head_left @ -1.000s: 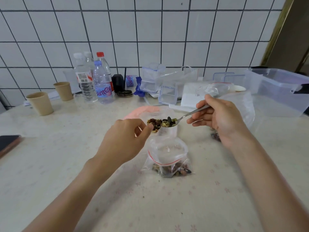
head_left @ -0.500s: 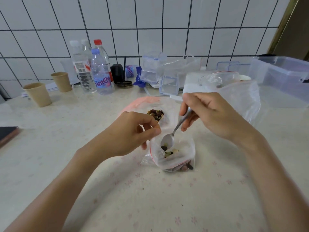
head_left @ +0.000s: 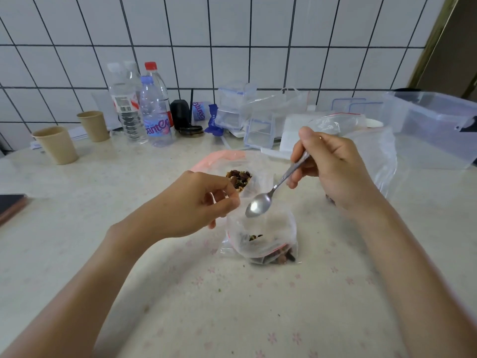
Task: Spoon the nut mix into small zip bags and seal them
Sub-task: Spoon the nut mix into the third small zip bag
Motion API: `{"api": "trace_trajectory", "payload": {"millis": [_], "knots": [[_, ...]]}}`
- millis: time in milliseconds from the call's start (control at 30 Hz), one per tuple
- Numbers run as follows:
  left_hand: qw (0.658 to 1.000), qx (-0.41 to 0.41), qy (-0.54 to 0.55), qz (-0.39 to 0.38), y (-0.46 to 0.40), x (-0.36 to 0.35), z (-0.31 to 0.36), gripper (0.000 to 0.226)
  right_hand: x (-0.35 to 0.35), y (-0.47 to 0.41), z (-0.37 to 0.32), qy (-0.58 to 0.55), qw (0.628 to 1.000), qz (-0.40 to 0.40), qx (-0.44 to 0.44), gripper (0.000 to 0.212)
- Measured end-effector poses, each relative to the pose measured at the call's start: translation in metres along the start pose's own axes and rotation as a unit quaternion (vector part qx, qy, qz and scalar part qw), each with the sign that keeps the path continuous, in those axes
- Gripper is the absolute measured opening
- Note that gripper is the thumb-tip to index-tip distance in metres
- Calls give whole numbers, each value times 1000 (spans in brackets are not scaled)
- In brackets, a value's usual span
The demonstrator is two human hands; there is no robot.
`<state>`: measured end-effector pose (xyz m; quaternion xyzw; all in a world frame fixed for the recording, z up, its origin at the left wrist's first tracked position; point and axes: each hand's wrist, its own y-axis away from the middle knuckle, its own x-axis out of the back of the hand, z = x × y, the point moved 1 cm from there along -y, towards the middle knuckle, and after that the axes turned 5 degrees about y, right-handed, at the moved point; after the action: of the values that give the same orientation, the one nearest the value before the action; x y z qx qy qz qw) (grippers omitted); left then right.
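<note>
Now left hand (head_left: 204, 205) pinching zip bag (head_left: 260, 236) rim, right hand (head_left: 333, 166) gripping spoon (head_left: 260, 206) above it

Spoon (head_left: 259, 208) above small bag (head_left: 260, 244), bottles (head_left: 154, 112) far behind.

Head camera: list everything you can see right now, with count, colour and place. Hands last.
small zip bag: 1, clear with red strip, centre, open, some nut mix inside
big bag of nut mix: 1, clear with pink top, behind the small bag
spoon: 1, silver, empty, over the small bag
paper cups: 2, tan, far left
water bottles: 4, clear, by the wall
phone: 1, dark, left edge
clear boxes: several, back right
loose plastic bags: several, clear, right of centre
table: 1, pale, flower print
left hand: pinches the small bag's rim
right hand: holds the spoon's handle
</note>
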<state>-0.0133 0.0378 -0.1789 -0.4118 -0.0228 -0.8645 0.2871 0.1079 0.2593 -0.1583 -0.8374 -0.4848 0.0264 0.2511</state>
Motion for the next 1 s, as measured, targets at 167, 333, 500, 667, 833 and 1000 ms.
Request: {"api": "trace_trajectory", "payload": {"millis": [167,333,500,667,833,1000], "knots": [[998,11,3,65,-4,3,-6,10,3,-7,27,-113,975,69,-176,39],[961,-24,53,272,-10,4,-16,16,-10,-8,40,-108,973,60,-197,29],[926,-40,-46,373,-27,-1,-33,42,-25,-5,45,-100,976,27,-192,24],[947,80,-105,292,-45,-9,-47,49,-36,-2,56,-73,975,8,-208,26],[947,59,-115,295,-42,-11,-46,26,-45,0,60,-70,970,13,-234,29],[946,18,-121,301,-39,-9,-40,23,-46,3,57,-99,965,68,-232,31]]}}
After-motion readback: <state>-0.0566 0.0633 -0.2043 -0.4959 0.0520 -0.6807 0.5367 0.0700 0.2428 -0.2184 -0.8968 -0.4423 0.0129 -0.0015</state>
